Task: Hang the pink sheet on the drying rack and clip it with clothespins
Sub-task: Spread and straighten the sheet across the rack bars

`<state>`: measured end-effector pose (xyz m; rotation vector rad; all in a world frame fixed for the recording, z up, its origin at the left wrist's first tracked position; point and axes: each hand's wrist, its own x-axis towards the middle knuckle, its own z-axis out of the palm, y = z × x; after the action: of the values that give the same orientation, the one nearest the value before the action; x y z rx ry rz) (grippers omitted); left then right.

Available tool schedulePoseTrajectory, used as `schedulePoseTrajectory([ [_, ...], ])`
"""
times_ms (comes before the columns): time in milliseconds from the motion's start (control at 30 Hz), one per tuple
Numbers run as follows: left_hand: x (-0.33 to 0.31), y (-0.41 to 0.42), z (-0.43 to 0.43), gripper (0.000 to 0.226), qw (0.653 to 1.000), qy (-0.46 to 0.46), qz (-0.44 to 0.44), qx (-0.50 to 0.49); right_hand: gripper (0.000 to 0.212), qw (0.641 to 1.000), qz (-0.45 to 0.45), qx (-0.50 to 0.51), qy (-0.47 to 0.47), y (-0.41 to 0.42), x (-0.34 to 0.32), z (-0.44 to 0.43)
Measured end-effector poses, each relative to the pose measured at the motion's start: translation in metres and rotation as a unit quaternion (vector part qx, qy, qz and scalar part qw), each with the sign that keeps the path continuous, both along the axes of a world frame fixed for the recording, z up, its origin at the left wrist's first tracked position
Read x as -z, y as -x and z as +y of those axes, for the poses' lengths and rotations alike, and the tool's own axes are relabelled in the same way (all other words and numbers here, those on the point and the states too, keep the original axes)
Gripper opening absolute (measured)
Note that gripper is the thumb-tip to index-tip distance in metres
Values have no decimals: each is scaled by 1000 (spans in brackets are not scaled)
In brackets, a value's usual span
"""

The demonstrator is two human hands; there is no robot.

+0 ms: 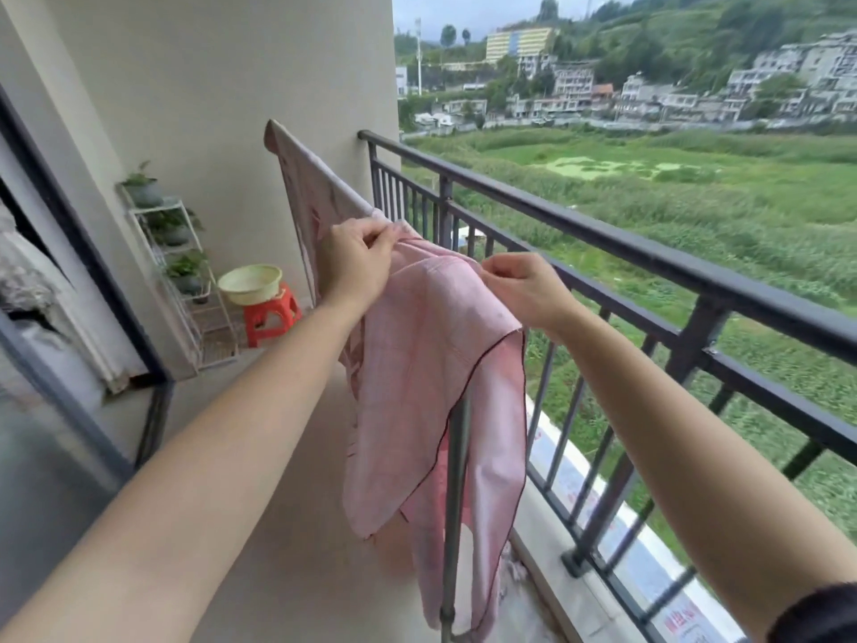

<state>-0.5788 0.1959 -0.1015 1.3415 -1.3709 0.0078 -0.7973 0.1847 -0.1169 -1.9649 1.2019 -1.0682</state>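
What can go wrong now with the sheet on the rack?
The near end of the sheet lies bunched over the rack, so it may dry badly unless spread. No clothespins are visible; only the left hand and right hand pinch it, so it might slip off. The railing is close: wind could carry it over.

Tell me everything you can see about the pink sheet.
The pink sheet is thin, faintly checked fabric with a dark piped edge. It drapes over the rack's top bar, spread flat at the far end, bunched and hanging in folds near the upright post. The left hand and right hand pinch its top edge. No clothespins show.
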Motion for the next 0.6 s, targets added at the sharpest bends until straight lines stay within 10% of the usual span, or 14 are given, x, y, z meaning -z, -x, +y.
schedulePoseTrajectory([
  [167, -9, -74, -34, 36, 981, 32, 153, -119, 24, 982, -164, 49, 77, -5, -54, -16],
  [400, 79, -116, -48, 24, 956, -213, 142, -146, 29, 997, -68, -20, -27, 4, -12, -11],
  [600, 140, -25, 30, 27, 991, -29, 84, -96, 54, 993, -38, -54, -102, -1, 95, 12],
])
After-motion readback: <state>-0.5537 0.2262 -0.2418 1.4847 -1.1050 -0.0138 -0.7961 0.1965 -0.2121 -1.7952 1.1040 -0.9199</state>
